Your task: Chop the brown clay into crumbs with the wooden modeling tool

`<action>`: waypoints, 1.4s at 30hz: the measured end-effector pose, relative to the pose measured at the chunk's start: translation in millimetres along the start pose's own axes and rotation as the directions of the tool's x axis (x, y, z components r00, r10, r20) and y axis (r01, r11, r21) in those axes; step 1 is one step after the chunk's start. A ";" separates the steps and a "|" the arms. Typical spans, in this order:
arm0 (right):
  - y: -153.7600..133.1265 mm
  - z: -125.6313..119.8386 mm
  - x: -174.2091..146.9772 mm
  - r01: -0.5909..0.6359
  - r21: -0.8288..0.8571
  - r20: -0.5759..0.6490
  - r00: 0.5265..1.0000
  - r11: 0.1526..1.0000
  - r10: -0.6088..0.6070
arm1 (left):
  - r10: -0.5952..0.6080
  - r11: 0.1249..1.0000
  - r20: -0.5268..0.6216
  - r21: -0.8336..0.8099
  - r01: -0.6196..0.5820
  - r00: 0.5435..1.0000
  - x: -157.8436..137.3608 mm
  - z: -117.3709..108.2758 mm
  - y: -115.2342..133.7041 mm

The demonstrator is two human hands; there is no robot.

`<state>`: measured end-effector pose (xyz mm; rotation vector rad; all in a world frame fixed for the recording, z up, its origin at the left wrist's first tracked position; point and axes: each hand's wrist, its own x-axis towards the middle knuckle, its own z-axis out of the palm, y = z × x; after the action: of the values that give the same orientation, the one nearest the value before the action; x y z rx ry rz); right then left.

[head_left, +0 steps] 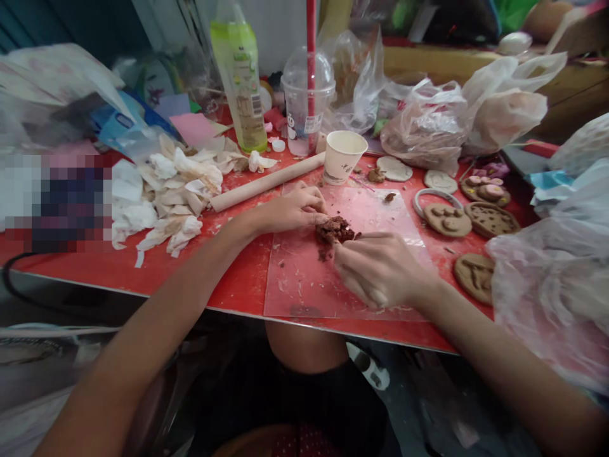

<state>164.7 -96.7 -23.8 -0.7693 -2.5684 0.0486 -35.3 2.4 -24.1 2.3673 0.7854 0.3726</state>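
A crumbly, dark brown lump of clay lies on a clear plastic sheet on the red table. My left hand reaches in from the left, fingers curled and thumb pinching the lump's upper left edge. On the other side, my right hand is closed, with its fingertips pressed into the lump's lower right part. The fingertips of the right hand are partly hidden. Small brown crumbs are scattered around the lump, and a separate brown bit sits farther back on the sheet.
A paper cup and a rolling pin stand and lie behind the sheet. Crumpled tissues are heaped at left. Shaped clay discs and plastic bags crowd the right. A green bottle and lidded plastic cup stand behind.
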 end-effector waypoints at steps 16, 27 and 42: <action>22.1 -11.2 -5.8 -0.232 0.330 0.016 0.970 0.915 0.241 | 0.038 0.988 -0.094 0.152 -0.023 0.995 2.8 1.8 -6.6; 27.3 -10.6 -10.7 0.061 0.086 0.113 0.991 0.994 -0.071 | -0.026 0.990 -0.162 0.133 0.048 0.986 5.0 5.5 -9.5; 40.2 -13.8 -7.5 -0.308 0.852 -0.154 0.627 0.424 0.764 | 0.045 0.997 -0.241 0.075 -0.028 0.969 1.6 -3.5 -5.1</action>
<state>196.8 -68.1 -21.0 -1.0551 -1.3791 0.9605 -37.8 8.2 -24.5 2.4346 0.8794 0.6702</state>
